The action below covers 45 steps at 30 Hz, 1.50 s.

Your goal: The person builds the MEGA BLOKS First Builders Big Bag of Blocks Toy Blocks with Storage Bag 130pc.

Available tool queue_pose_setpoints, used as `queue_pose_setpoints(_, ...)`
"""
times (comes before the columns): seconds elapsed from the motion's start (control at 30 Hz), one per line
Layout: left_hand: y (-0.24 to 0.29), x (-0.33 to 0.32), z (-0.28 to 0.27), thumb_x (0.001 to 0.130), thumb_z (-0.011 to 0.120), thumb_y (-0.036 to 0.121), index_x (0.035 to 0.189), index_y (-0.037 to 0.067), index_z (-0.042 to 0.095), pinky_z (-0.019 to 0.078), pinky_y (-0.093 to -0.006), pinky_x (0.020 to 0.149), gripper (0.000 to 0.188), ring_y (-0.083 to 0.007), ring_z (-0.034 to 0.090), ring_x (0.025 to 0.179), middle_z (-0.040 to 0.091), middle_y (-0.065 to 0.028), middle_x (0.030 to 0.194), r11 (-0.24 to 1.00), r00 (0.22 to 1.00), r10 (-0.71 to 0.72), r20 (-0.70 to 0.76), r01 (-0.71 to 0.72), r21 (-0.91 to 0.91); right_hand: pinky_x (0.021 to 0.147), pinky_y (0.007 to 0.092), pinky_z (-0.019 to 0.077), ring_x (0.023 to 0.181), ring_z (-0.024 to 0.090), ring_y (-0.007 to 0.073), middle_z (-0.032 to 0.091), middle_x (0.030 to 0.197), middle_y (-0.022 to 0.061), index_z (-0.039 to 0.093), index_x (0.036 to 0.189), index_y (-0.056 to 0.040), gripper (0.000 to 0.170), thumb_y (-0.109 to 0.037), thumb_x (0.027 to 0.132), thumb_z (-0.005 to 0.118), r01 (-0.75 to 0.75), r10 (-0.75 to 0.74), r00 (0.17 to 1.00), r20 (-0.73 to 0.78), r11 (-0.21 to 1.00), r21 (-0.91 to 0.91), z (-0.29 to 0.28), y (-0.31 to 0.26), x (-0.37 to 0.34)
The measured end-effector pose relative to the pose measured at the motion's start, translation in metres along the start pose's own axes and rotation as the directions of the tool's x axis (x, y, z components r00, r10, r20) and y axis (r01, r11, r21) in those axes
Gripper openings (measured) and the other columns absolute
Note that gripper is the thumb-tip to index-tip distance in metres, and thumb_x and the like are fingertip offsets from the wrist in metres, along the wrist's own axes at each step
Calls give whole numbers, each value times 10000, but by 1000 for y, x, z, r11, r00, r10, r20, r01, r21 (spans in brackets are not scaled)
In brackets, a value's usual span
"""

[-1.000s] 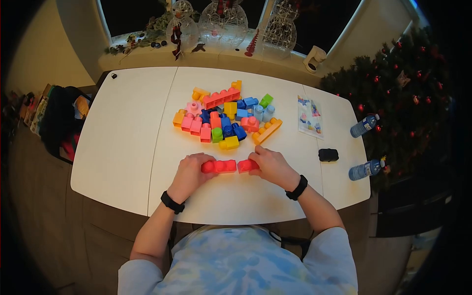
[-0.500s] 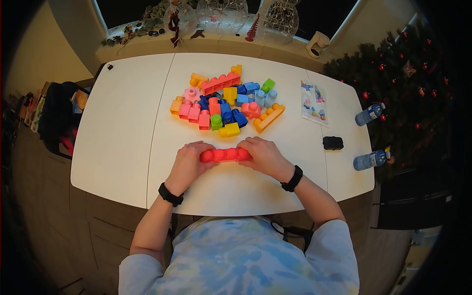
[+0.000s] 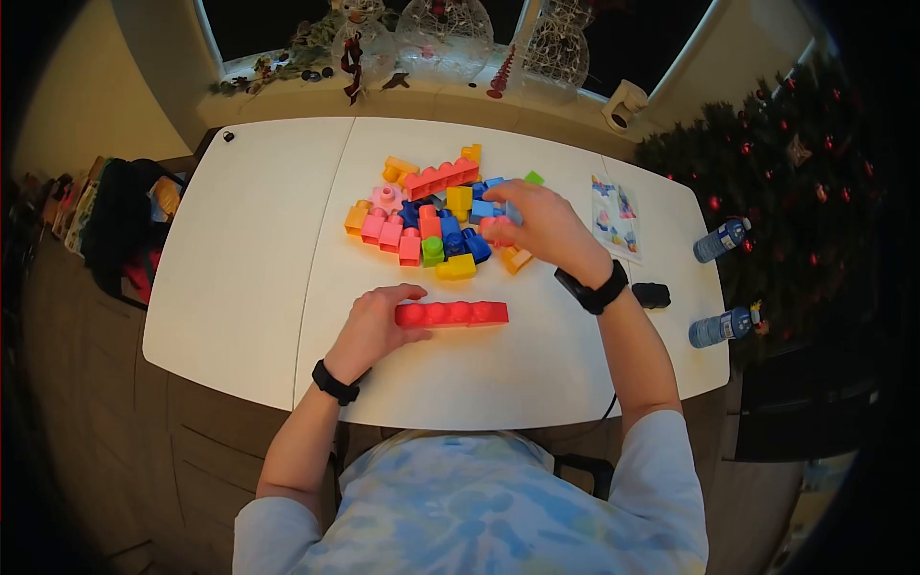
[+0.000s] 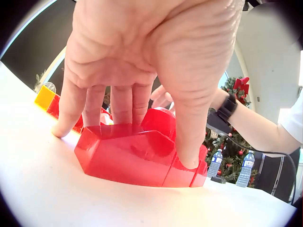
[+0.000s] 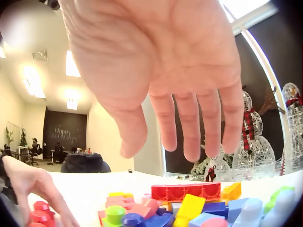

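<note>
A row of red toy building blocks (image 3: 458, 314) lies on the white table, studs along its top. At its left end is my left hand (image 3: 372, 333), thumb and fingers on either side. In the left wrist view, the thumb overlaps the near face of the red blocks (image 4: 128, 158), while long, nearly straight fingers reach down on the far side. My right hand (image 3: 554, 228) hovers over the right part of a colourful block pile (image 3: 431, 218), hiding some light blue and orange blocks. Its fingers extend in the right wrist view, with nothing in the palm.
A picture sheet (image 3: 615, 220) lies right of the pile. Near the right edge are a small black object (image 3: 652, 295) and two water bottles (image 3: 722, 240). A decorated Christmas tree (image 3: 767, 192) stands beyond them, and wire snowmen (image 3: 446, 43) line the windowsill.
Two separate red block pieces came together into one row between my hands. My right hand then let go and moved up and right over the pile; my left stayed at the row's left end.
</note>
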<state>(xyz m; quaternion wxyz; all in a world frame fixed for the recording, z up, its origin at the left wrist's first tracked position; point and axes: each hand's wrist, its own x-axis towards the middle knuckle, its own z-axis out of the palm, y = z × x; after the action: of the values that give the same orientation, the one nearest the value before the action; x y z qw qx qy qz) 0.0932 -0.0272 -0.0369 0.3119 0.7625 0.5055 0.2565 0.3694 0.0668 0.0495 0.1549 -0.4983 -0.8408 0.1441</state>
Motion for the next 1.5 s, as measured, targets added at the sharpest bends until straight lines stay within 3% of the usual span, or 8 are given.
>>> queue_pose_setpoints(0.2,-6,-1,8,677,910,205,1176,38,728,557,-409,931,557,-337,696,1029,742,-153,1122,997,997,73,-28,-72,31,964,435,537,1100,659,334,708,1181,141,738,1155,-99,367,-229,816,784,119,-124,990,-67,990,-82,24,35,111)
queue_pose_setpoints(0.53,-4,-1,3,703,895,208,1202,39,711,544,-423,972,558,-349,676,1094,720,-167,1166,999,999,33,22,-33,10,880,399,567,996,701,317,736,1091,150,738,1178,-103,532,-239,685,883,122,-73,959,273,978,-170,57,56,170)
queue_pose_setpoints(1.03,-6,-1,3,708,899,208,1300,8,644,541,-422,983,676,-359,664,1118,689,-184,1245,999,998,40,45,-41,12,723,383,558,783,697,308,710,825,137,641,902,0,126,-88,836,703,74,-68,997,-36,972,223,24,23,93)
queue_pose_setpoints(1.13,-3,3,-9,735,915,259,1452,32,530,541,-404,1015,845,-314,679,1151,642,-167,1364,992,983,109,-146,-116,-47,711,384,552,795,685,291,671,875,135,607,940,-11,109,-65,880,681,258,-232,964,-131,936,240,21,5,55)
queue_pose_setpoints(1.2,-5,4,-19,872,834,289,1542,56,423,560,-399,1010,819,-271,674,1168,597,-150,1417,867,972,-75,-221,-46,-497,713,379,552,798,683,288,664,893,125,603,948,-19,112,-67,886,683,333,-302,937,-175,924,187,21,-14,31)
queue_pose_setpoints(1.3,22,3,-44,1004,694,285,1524,54,457,579,-387,988,616,-238,657,1190,599,-131,1398,574,975,-223,1,132,-808,729,366,550,808,675,283,651,918,104,601,975,-36,123,-79,902,691,465,-440,870,-221,882,75,27,-45,-1)
queue_pose_setpoints(1.37,22,3,-40,1075,578,287,1456,53,546,590,-380,972,448,-206,660,1176,603,-126,1387,575,990,-138,-31,54,-817,743,358,549,816,668,280,646,925,93,603,993,-45,131,-90,913,696,527,-510,828,-232,850,12,29,-53,-9)
queue_pose_setpoints(1.5,30,0,-43,1029,643,186,1336,26,642,569,-382,1009,346,-206,638,1203,596,-127,1398,641,994,-86,-73,-1,-768,732,325,513,865,658,179,630,897,68,625,1093,-41,216,-184,956,711,283,-246,959,-144,763,582,26,-50,-13)
